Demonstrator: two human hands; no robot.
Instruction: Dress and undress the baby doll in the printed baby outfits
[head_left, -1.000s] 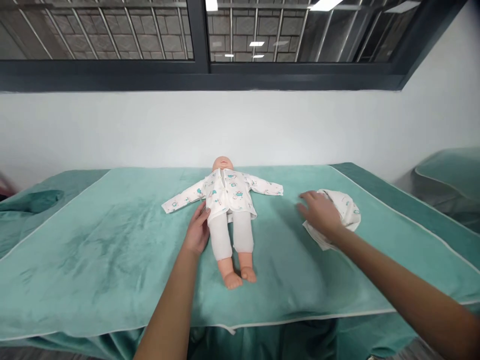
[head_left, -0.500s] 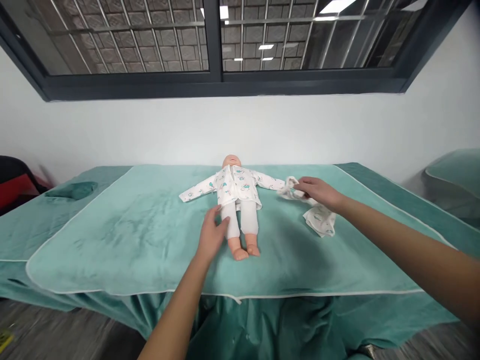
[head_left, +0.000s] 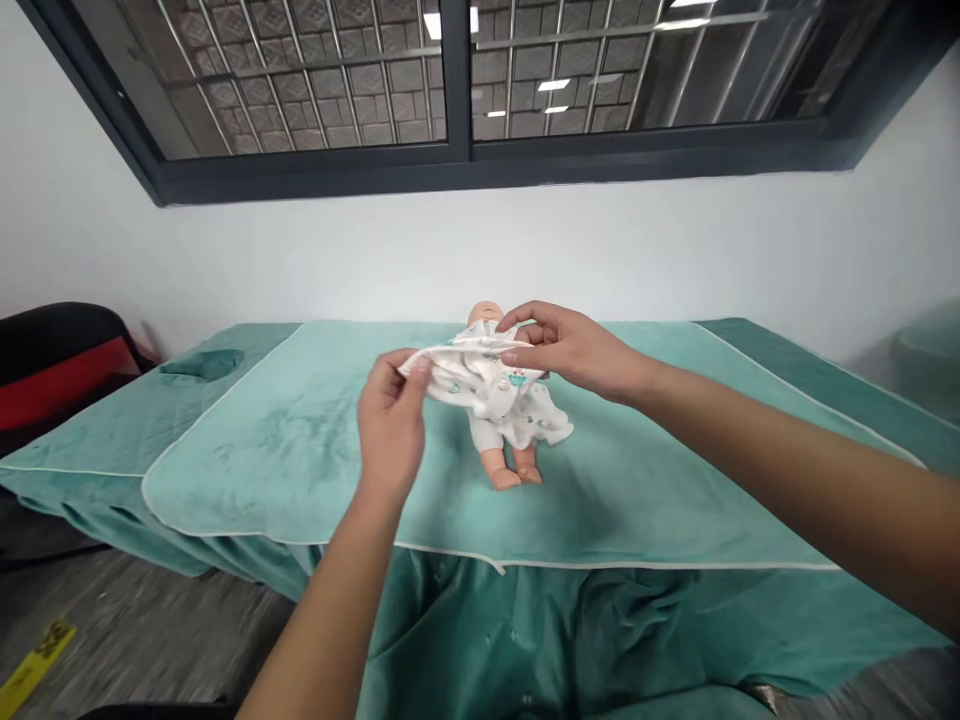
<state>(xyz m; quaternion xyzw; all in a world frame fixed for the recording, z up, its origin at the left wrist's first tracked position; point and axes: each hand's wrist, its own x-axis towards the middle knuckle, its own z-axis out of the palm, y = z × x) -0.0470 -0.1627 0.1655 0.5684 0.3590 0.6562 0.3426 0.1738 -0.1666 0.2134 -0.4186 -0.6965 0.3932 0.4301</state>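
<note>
A baby doll [head_left: 510, 462] in a white printed top and white leggings lies on its back on a teal blanket [head_left: 285, 450], head toward the wall. Both hands hold a small white printed garment [head_left: 517, 405] stretched in the air above the doll's body. My left hand [head_left: 390, 425] pinches the garment's left edge, fingers closed. My right hand [head_left: 566, 345] grips its upper right edge, fingers closed. The garment hides most of the doll's torso; its head [head_left: 484, 315] and bare feet show.
The blanket covers a table draped in teal cloth [head_left: 525, 630], set against a white wall under a dark-framed window. A folded teal cloth [head_left: 201, 364] lies at the far left. A black and red object [head_left: 52, 365] stands at the left.
My right hand lifted the white garment from the blanket at the right and carried it over the doll. My left hand left the doll's leg and took the garment's other edge.
</note>
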